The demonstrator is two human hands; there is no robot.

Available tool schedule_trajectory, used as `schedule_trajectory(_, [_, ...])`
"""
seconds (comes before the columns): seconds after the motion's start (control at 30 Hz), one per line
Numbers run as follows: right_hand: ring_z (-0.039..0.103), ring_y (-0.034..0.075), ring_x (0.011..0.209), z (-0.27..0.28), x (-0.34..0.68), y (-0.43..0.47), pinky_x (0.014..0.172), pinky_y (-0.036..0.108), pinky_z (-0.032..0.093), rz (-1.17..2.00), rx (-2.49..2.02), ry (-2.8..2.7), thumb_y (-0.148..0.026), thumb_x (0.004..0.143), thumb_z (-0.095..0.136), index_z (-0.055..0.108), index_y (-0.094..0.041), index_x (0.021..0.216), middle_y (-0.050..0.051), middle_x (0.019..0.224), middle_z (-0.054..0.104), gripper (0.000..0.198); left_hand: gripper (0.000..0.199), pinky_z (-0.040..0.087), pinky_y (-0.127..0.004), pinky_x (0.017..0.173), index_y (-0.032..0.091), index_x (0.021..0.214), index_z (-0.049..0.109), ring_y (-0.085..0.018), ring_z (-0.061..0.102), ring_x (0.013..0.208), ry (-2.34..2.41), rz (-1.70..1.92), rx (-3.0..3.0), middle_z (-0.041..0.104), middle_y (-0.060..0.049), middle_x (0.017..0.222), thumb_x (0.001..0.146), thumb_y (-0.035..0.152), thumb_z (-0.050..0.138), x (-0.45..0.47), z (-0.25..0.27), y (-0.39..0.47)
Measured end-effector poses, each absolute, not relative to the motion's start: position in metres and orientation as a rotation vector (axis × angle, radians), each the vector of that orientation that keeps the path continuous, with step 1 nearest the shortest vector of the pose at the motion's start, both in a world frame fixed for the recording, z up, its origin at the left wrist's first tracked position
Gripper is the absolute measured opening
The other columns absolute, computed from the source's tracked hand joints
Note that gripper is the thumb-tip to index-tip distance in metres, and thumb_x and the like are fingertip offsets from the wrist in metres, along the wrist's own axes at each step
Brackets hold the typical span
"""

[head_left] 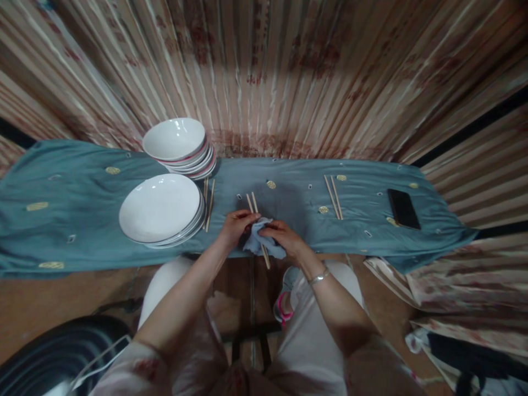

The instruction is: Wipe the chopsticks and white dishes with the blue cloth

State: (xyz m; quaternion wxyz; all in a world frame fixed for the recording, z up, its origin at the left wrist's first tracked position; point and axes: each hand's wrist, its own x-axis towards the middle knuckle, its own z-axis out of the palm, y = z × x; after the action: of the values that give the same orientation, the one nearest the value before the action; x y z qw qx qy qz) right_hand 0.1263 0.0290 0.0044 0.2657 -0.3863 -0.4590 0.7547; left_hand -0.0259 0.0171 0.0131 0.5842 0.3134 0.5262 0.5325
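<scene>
A pair of wooden chopsticks (253,201) slants between my hands over the table's front edge. My left hand (238,224) is closed, pinching the chopsticks near their middle. A light blue cloth (264,245) wraps round the lower part of the chopsticks. My right hand (284,236) is closed on that cloth, pressing it against the sticks; its fingertips are partly hidden in the folds. The lower chopstick ends stick out below the cloth.
To the left stand a stack of white plates (160,209) and, behind it, a stack of white bowls (175,138). Two chopsticks (210,206) lie beside the plates. Another pair of chopsticks (333,197) and a black phone (403,209) lie rightward on the green tablecloth (289,192).
</scene>
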Motion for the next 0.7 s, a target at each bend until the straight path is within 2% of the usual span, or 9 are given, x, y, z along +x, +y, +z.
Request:
schedule_trajectory(0.2, [0.054, 0.008, 0.050, 0.006, 0.122, 0.031, 0.052, 0.019, 0.039, 2.029, -1.050, -1.208, -0.032, 0.058, 0.077, 0.070, -0.016, 0.072, -0.005, 0.059, 0.065, 0.022, 0.034, 0.019, -0.020, 0.039, 0.013, 0.054, 0.061, -0.003, 0.034, 0.038, 1.224, 1.276, 0.721, 0.046, 0.005, 0.042, 0.050, 0.039, 0.083, -0.027, 0.015, 0.019])
schedule_trajectory(0.43, [0.041, 0.004, 0.042, 0.004, 0.130, 0.022, 0.042, 0.017, 0.026, 2.091, -1.117, -1.414, -0.037, 0.060, 0.076, 0.060, -0.015, 0.062, -0.008, 0.049, 0.052, 0.027, 0.033, 0.018, -0.020, 0.039, 0.013, 0.051, 0.060, -0.003, 0.034, 0.038, 1.267, 1.394, 0.677, 0.043, 0.006, 0.041, 0.046, 0.035, 0.083, -0.042, 0.020, 0.027])
schedule_trajectory(0.6, [0.038, 0.004, 0.042, 0.003, 0.137, 0.017, 0.041, 0.018, 0.023, 2.114, -1.131, -1.463, -0.039, 0.061, 0.074, 0.061, -0.014, 0.065, -0.008, 0.049, 0.051, 0.028, 0.033, 0.019, -0.019, 0.039, 0.012, 0.052, 0.059, -0.002, 0.034, 0.040, 1.250, 1.452, 0.657, 0.046, 0.005, 0.045, 0.046, 0.033, 0.084, -0.046, 0.022, 0.029])
schedule_trajectory(0.7, [0.040, 0.004, 0.044, 0.001, 0.138, 0.017, 0.043, 0.018, 0.024, 2.086, -1.135, -1.451, -0.038, 0.060, 0.074, 0.062, -0.014, 0.065, -0.007, 0.051, 0.052, 0.027, 0.035, 0.019, -0.019, 0.040, 0.012, 0.058, 0.064, -0.002, 0.035, 0.041, 1.201, 1.444, 0.644, 0.047, 0.005, 0.047, 0.046, 0.038, 0.085, -0.041, 0.022, 0.026])
